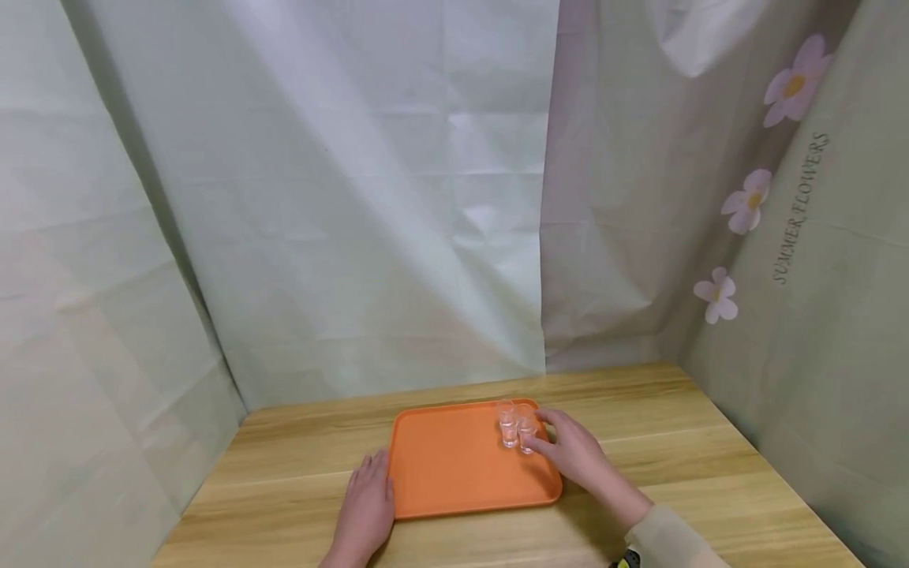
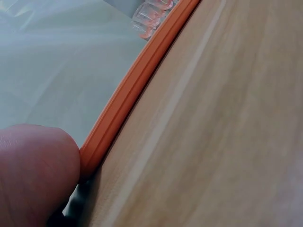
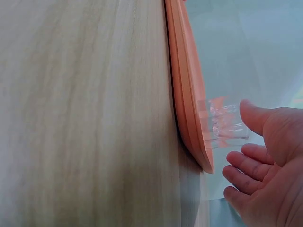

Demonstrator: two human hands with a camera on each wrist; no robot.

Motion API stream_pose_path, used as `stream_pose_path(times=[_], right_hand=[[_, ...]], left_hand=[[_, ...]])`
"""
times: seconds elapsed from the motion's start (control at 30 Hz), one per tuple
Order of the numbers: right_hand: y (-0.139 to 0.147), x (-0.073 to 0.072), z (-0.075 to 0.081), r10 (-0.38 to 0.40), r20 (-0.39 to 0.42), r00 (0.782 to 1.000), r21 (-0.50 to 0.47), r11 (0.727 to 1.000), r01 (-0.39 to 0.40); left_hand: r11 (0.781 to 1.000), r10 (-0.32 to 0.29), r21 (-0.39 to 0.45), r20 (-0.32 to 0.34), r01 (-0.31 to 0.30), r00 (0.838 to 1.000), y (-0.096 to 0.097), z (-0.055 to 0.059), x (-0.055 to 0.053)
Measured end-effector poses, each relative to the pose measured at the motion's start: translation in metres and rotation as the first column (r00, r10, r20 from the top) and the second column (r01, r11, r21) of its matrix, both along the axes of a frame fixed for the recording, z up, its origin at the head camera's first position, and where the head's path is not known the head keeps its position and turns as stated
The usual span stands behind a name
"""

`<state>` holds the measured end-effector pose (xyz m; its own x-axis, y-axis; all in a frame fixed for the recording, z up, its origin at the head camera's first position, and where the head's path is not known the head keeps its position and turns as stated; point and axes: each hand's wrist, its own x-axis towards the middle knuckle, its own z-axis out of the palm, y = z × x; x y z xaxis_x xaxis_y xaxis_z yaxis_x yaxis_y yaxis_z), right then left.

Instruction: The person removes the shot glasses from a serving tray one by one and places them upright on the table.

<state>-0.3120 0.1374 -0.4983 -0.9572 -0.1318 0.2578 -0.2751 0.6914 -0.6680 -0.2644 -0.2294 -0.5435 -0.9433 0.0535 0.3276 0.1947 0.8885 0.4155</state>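
An orange tray [image 1: 454,469] lies flat on the table. Several small clear shot glasses [image 1: 508,434] stand upright in a tight cluster towards its back right corner. My left hand [image 1: 365,505] rests at the tray's left edge, fingers extended; the left wrist view shows a fingertip [image 2: 38,170] against the orange rim. Beside the glasses is my right hand [image 1: 575,454], thumb and fingers spread apart. In the right wrist view, the thumb [image 3: 255,116] is near the top of the glasses [image 3: 225,125], with the fingers curved loosely below. Whether it touches a glass, I cannot tell.
The wooden table [image 1: 305,457] reaches back to a pale curtain [image 1: 355,237], and more curtain hangs on both sides. Flowers and lettering are printed on the right curtain [image 1: 817,315]. A dark and yellow band [image 1: 628,558] shows at the right sleeve's cuff.
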Motion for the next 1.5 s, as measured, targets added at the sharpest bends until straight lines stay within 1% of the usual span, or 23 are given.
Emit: stream_pose_path(times=[0.23, 0.37, 0.57, 0.7, 0.77, 0.93, 1.13, 1.23, 1.3, 1.37, 1.5], right_hand=[[-0.007, -0.004, -0.003, -0.031, 0.003, 1.000, -0.003, 1.000, 0.031], [-0.011, -0.005, -0.006, -0.032, 0.009, 0.999, 0.003, 0.999, 0.032], [-0.016, -0.007, -0.013, -0.039, -0.011, 0.999, 0.040, 0.998, 0.039], [-0.017, -0.010, -0.015, -0.034, -0.025, 0.999, 0.047, 0.998, 0.035], [-0.017, -0.011, -0.014, -0.033, -0.035, 0.999, 0.052, 0.998, 0.035], [-0.014, -0.011, -0.007, -0.040, -0.027, 0.999, 0.048, 0.998, 0.042], [-0.001, -0.002, 0.002, -0.041, -0.009, 0.999, -0.021, 0.999, 0.041], [0.009, 0.001, 0.007, -0.038, -0.013, 0.999, -0.058, 0.998, 0.038], [0.016, 0.002, 0.010, -0.044, -0.016, 0.999, -0.077, 0.996, 0.043], [0.022, 0.001, 0.012, -0.051, -0.017, 0.999, -0.087, 0.995, 0.049], [0.036, -0.003, 0.011, -0.067, -0.012, 0.998, -0.089, 0.994, 0.066]], left_hand=[[1.000, -0.002, 0.005, -0.016, 0.002, 1.000, -0.001, -0.003, 0.002], [1.000, 0.008, 0.013, 0.010, -0.008, 1.000, -0.002, -0.005, 0.004], [1.000, 0.021, 0.013, 0.052, -0.022, 0.998, -0.004, -0.009, 0.005], [1.000, 0.020, 0.017, 0.053, -0.021, 0.998, -0.005, -0.010, 0.004], [1.000, 0.012, 0.012, 0.037, -0.013, 0.999, -0.006, -0.010, 0.002], [1.000, 0.009, 0.006, 0.008, -0.009, 1.000, -0.006, -0.005, -0.003], [1.000, 0.008, 0.013, 0.005, -0.008, 1.000, -0.003, -0.003, -0.003], [1.000, 0.007, 0.018, -0.018, -0.006, 1.000, -0.001, -0.002, -0.003], [1.000, 0.005, 0.021, -0.039, -0.004, 0.999, 0.000, -0.003, -0.002], [1.000, 0.004, 0.022, -0.047, -0.003, 0.999, 0.000, -0.002, -0.002], [1.000, 0.008, 0.012, -0.015, -0.008, 1.000, 0.000, 0.000, 0.000]])
